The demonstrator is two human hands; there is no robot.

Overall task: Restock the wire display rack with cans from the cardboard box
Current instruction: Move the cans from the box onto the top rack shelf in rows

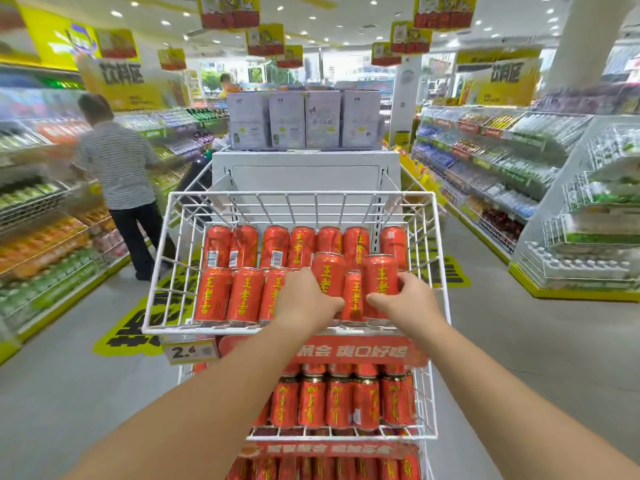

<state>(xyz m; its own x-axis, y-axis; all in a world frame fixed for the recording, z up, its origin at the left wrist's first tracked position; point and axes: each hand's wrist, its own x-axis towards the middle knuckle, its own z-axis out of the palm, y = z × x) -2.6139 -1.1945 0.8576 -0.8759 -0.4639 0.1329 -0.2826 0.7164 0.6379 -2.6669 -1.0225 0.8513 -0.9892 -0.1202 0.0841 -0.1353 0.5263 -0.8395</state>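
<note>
Both hands are inside the top basket of the wire display rack (294, 195), at the right end of its front row. The left hand (306, 299) curls round the lower part of the left can (327, 271). The right hand (405, 299) pinches the right can (380, 278) between thumb and fingers. A middle can (353, 296) stands between the two. The cardboard box is not in view.

The step in hand appears to be seating these two cans in the front row. Their tops sit a little higher than their neighbours', so they are probably not fully down. To do it well, each can should go down upright, its base flat on the wire floor and its side touching the next can. The yellow lettering should face front, matching the row. The hands should let go only once neither can rocks. Pushing too hard could tip the back row (273, 245) behind.

The cans in this basket are red, with 王老吉 running down them in yellow. Several at the back show barcodes instead. The price tag (185, 351) under the basket reads 2.6. The red strip (346, 351) beside it seems to end in 爽口好喝. The lower cans (339, 400) carry different yellow characters, too blurred to read surely. A yellow sign (121, 72) overhead reads 饮料区.
</note>
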